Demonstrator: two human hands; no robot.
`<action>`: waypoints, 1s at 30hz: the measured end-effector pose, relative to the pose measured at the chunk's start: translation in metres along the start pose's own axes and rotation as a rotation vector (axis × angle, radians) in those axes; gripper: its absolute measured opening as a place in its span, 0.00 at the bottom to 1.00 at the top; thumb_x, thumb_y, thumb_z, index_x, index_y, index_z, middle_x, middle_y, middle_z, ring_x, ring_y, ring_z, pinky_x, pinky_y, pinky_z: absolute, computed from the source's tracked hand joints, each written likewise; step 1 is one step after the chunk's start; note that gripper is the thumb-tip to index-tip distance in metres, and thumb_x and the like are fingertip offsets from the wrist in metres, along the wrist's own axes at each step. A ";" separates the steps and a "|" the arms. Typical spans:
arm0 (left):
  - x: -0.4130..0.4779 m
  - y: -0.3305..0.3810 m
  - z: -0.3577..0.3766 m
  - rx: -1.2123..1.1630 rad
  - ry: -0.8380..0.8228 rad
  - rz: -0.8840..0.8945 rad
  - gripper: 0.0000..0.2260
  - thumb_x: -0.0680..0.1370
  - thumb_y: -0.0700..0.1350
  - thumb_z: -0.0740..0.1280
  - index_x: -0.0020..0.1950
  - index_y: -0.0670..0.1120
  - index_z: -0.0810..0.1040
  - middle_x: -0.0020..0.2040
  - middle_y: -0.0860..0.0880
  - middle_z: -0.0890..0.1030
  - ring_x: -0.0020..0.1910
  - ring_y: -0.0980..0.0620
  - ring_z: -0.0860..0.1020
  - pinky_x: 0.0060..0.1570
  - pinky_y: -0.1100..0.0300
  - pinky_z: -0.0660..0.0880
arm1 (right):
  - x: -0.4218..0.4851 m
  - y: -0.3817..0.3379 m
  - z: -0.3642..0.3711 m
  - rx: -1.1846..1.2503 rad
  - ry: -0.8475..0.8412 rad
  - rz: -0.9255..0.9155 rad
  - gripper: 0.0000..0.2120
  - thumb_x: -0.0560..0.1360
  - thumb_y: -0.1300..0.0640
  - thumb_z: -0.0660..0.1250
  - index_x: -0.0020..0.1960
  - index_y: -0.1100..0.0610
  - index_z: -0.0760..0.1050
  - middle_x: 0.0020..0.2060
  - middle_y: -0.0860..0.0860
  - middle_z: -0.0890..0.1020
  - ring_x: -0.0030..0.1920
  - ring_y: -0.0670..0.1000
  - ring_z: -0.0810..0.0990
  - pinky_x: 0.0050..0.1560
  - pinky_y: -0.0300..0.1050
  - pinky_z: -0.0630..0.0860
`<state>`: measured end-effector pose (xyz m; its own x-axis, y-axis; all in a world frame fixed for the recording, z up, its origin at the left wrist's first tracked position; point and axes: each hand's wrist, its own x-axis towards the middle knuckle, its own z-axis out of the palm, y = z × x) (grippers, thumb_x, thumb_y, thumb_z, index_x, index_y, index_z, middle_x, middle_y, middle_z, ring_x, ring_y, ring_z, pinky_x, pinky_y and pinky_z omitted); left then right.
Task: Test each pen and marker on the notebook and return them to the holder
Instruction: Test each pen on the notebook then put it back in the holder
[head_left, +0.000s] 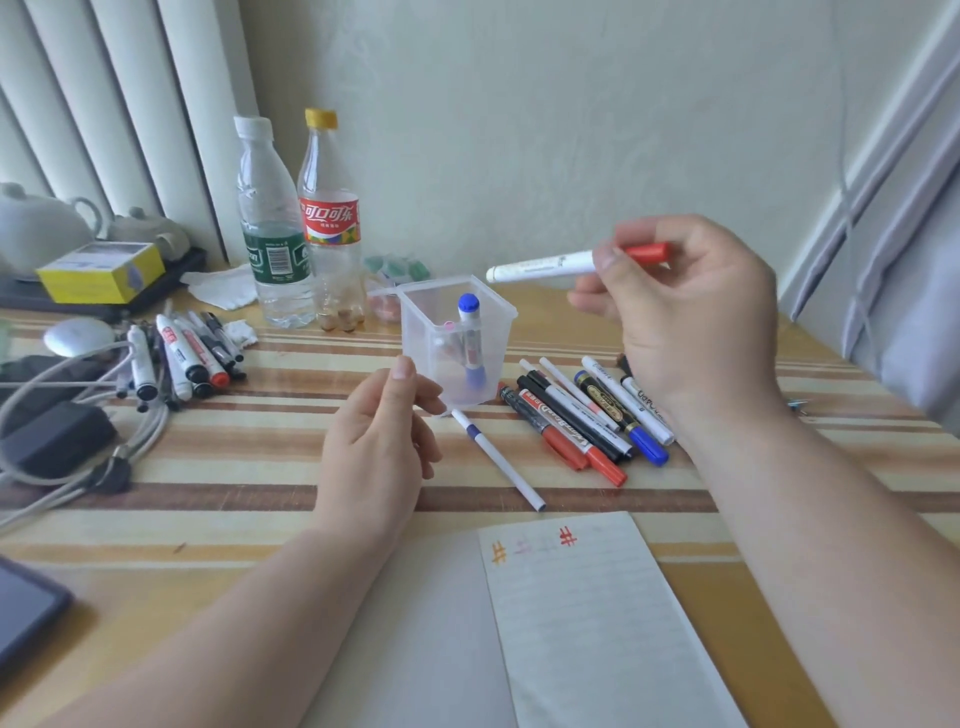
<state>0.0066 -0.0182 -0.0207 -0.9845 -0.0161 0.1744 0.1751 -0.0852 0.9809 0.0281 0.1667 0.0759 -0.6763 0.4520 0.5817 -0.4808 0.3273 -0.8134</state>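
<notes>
Soft, even daylight fills the scene. It is bright but flat, with a pale, slightly greenish cast on the wall (571, 130), and its source cannot be told for sure. The curtain folds (104, 104) at upper left show only gentle shading. Shadows on the table (234, 467) are faint and soft-edged, darkest under the cables (78, 415) at left. Small highlights sit on the clear bottle (270, 208). The right hand (696, 312) and the white marker (540, 267) in its grip look slightly smeared. The notebook (597, 623) is washed out, its ruled lines barely visible. Wide-angle distortion tilts the pale frame (883, 156) at right steeply inward and bows the table's stripes. The dark phone (26, 613) in the lower-left corner is soft.
</notes>
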 end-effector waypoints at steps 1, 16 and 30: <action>0.000 0.000 0.000 0.012 -0.018 0.005 0.19 0.85 0.55 0.57 0.44 0.47 0.81 0.41 0.51 0.82 0.30 0.50 0.75 0.29 0.58 0.72 | 0.005 0.000 0.004 -0.044 -0.006 -0.041 0.05 0.76 0.66 0.71 0.51 0.61 0.78 0.39 0.52 0.82 0.38 0.52 0.87 0.42 0.53 0.85; 0.000 -0.006 0.001 0.128 -0.074 0.046 0.06 0.81 0.50 0.66 0.45 0.52 0.78 0.32 0.48 0.77 0.27 0.55 0.74 0.26 0.62 0.72 | -0.003 0.019 0.013 -0.265 -0.153 -0.060 0.11 0.73 0.61 0.71 0.51 0.48 0.75 0.45 0.47 0.83 0.43 0.50 0.86 0.44 0.53 0.84; -0.003 -0.004 0.004 0.191 -0.047 0.087 0.08 0.80 0.42 0.68 0.41 0.48 0.78 0.30 0.52 0.76 0.25 0.55 0.73 0.26 0.63 0.70 | -0.066 0.035 0.008 -1.011 -0.808 0.314 0.11 0.71 0.52 0.70 0.53 0.51 0.77 0.42 0.47 0.82 0.42 0.51 0.82 0.44 0.51 0.82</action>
<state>0.0085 -0.0137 -0.0246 -0.9653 0.0316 0.2591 0.2610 0.1053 0.9596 0.0510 0.1419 0.0088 -0.9896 0.1196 -0.0804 0.1402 0.9275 -0.3465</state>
